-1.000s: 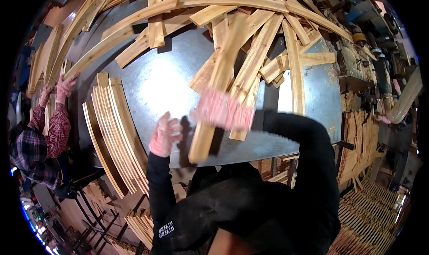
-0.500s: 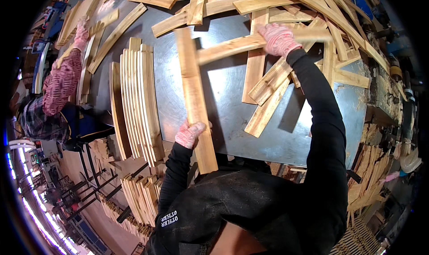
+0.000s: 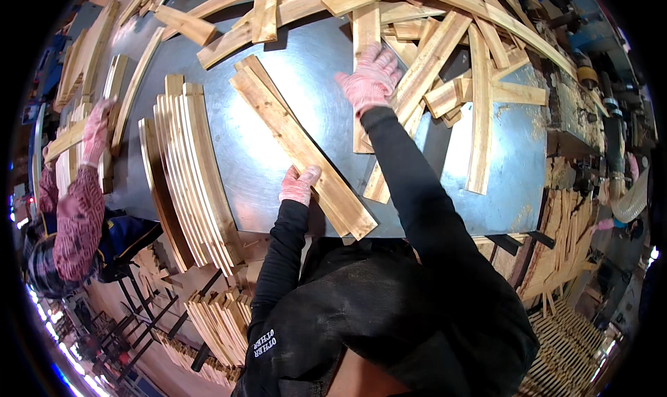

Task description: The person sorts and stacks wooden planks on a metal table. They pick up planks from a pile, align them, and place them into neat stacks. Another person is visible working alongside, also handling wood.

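My left hand (image 3: 299, 185), in a pink-and-white knit glove, grips two wooden boards (image 3: 299, 141) laid one over the other at a slight angle. They slant above the metal table (image 3: 260, 206), their near ends close to its front edge. At the far middle, my gloved right hand (image 3: 373, 78) is open with fingers spread. It is over a straight wooden board (image 3: 366, 32) at the left side of a loose pile; whether the palm touches the wood I cannot tell. Left of my left hand stands a row of curved wooden slats (image 3: 198, 164) set side by side.
More boards lie crossed in the pile (image 3: 479, 105) at the far right. Long curved strips (image 3: 500, 14) arch along the back. At the left, a co-worker's gloved hand (image 3: 96, 133) holds a short board. Stacked slats (image 3: 219, 320) stand below the table's front left edge.
My right hand has let go of a board and moved left. A second board now lies under the one in my left hand, and both tilt more. The co-worker's hand has moved nearer.
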Demonstrator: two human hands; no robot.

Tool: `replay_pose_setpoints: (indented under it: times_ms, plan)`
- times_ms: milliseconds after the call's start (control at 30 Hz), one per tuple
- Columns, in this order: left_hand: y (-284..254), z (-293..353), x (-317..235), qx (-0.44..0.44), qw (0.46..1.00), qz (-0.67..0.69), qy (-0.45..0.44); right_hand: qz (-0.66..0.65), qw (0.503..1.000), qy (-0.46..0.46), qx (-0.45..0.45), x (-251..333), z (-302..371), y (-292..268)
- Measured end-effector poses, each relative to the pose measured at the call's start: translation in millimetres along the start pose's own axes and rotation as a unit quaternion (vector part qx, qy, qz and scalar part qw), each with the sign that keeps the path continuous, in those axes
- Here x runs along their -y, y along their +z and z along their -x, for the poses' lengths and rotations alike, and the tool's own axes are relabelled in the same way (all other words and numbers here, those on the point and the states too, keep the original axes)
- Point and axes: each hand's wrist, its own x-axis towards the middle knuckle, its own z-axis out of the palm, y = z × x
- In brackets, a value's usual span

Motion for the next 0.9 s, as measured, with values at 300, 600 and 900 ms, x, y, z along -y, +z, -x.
replay_pose_setpoints:
  times_ms: [300, 600, 900]
  plan:
    - [-25.1, -19.5, 20.2, 0.087, 0.989, -0.083, 0.091, -0.097, 0.938, -0.212, 0.256, 19.2, 156.2, -9.0]
    - [30.3, 4.9, -29.1, -0.052, 0.991, -0.122, 0.011, -0.118, 0.956, 0.26, 0.067, -50.0, 98.3, 0.2]
    - [-67.9, 6.6, -32.3, 0.023, 0.999, 0.011, 0.045, -0.507, 0.85, 0.001, 0.141, -109.5, 216.4, -26.9]
